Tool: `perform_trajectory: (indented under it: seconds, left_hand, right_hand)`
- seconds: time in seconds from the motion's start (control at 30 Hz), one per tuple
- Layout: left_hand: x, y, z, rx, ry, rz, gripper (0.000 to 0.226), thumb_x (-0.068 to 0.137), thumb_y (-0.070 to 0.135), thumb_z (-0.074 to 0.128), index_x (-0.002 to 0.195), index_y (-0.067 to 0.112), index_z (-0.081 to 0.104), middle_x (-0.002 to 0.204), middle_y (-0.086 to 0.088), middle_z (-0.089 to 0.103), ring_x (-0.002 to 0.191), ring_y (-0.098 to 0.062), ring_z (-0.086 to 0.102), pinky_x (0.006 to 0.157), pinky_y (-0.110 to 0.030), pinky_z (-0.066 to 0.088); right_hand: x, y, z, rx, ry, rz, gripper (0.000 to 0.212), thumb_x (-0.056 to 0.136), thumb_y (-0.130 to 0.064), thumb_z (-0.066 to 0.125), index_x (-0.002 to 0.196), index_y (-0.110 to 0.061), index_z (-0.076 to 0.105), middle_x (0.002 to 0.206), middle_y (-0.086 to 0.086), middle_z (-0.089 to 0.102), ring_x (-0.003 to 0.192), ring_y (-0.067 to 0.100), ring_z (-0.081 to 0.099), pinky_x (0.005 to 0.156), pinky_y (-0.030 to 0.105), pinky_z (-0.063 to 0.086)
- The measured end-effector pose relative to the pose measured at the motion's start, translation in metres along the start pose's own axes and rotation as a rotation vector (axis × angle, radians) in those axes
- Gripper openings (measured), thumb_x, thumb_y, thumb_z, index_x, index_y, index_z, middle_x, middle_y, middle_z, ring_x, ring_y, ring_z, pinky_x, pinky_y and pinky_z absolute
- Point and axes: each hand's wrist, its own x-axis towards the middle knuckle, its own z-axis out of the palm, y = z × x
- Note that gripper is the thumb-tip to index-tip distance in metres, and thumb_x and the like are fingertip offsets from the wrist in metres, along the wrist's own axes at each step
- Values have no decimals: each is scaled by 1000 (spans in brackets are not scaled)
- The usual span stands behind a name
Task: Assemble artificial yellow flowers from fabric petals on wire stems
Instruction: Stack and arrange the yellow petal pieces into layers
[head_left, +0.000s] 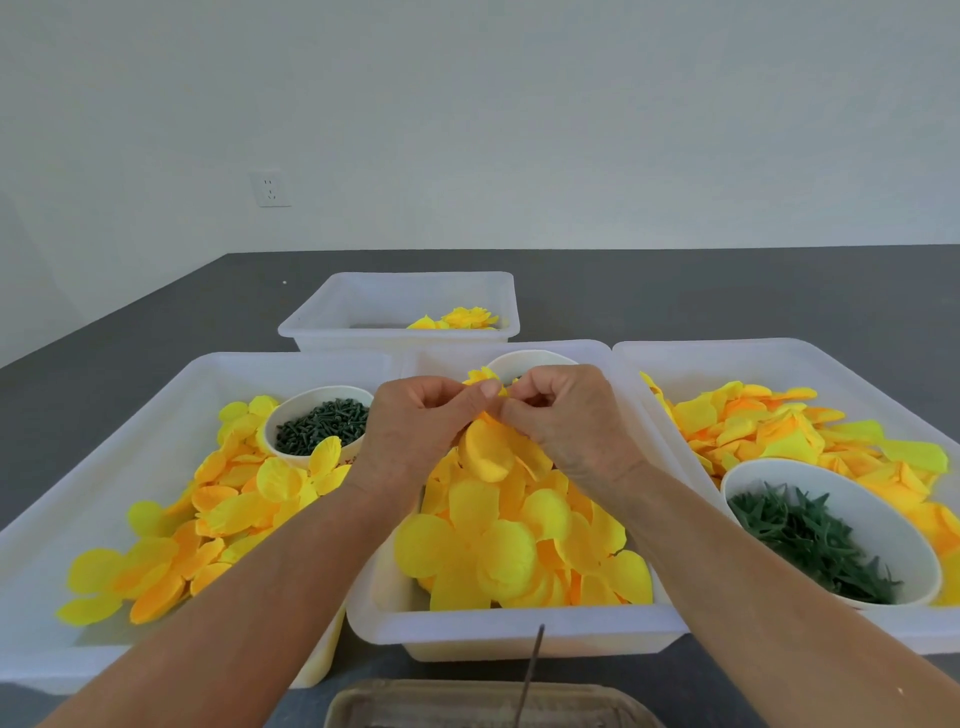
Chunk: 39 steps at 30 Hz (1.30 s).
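Both hands meet above the middle white tray (514, 631), which is heaped with loose yellow petals (498, 545). My left hand (415, 431) and my right hand (566, 421) pinch a small yellow flower piece (483, 375) between thumbs and fingertips. A larger yellow petal (485, 452) hangs just below the hands; whether it is attached to the piece is hidden by the fingers. A thin dark wire stem (530, 675) lies at the near edge, untouched.
A left tray (62, 525) holds petals and a bowl of dark green pegs (319, 423). A right tray (779, 353) holds petals and a bowl of green calyx pieces (815, 540). A far tub (400, 306) holds finished yellow flowers (465, 318). A beige tray (467, 701) sits nearest me.
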Motion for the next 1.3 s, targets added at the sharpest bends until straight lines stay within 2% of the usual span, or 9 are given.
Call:
perform_trajectory:
  seconds: [0.2,0.47,0.63,0.8,0.87,0.97,1.03,1.13,1.3]
  left_hand:
    - [0,3,-1,-77,-13,-88,46,55,40,73,78,1,68,68,-12,61,58,-18,54,54,-24,45]
    - [6,1,-6,-248,98,-178,15,86,6,61,72,5,62,54,-4,63,44,-12,58,40,-17,44]
    - [12,-4,-6,-139,251,-155,25,87,6,60,63,10,58,67,-11,54,64,-22,47,54,-27,40]
    - [12,-5,-6,-66,252,-143,22,83,3,63,64,10,59,77,-16,56,73,-25,46,66,-36,39]
    - [11,-5,-6,-52,240,-145,19,82,2,65,65,10,61,76,-17,59,72,-26,49,67,-37,42]
    - [11,-5,-7,-28,249,-133,16,81,2,66,67,8,61,77,-19,58,71,-26,48,66,-38,41]
    - [12,-6,-8,3,283,-120,18,82,1,63,66,9,60,76,-17,56,71,-25,46,65,-37,39]
    - [13,-7,-9,25,312,-104,20,84,3,63,65,11,58,75,-15,54,69,-23,44,63,-34,37]
    - [14,-9,-11,53,334,-70,20,85,11,65,68,4,56,71,-15,48,67,-24,39,60,-34,34]
  right_hand:
    - [-1,0,0,90,-81,-13,30,73,-5,78,56,-14,55,47,-14,46,41,-1,40,44,10,32]
    - [1,-5,-6,248,-20,24,27,77,-10,74,70,8,56,68,8,52,58,11,46,54,20,42]
    - [0,-10,-6,126,15,-51,31,76,1,64,56,2,42,115,-2,63,102,11,57,78,25,44]
    - [-1,-10,-6,219,0,-69,34,82,-14,64,73,17,53,73,28,57,68,30,50,67,39,45]
    - [-2,-10,-7,211,18,-55,39,88,-25,62,72,11,60,76,30,59,70,32,54,70,35,47]
    - [0,-10,-10,207,60,-10,21,90,-29,58,82,-17,72,83,-3,72,83,3,63,74,8,45]
    - [3,-9,-12,200,115,-11,10,85,-16,66,87,-25,69,86,-4,69,77,0,61,69,9,47]
    - [4,-6,-14,169,223,-48,28,80,-4,70,89,-31,65,87,-5,67,68,3,57,57,10,48]
    - [5,-3,-15,179,244,-4,39,77,-12,74,103,-39,62,93,-19,62,88,-7,58,68,10,51]
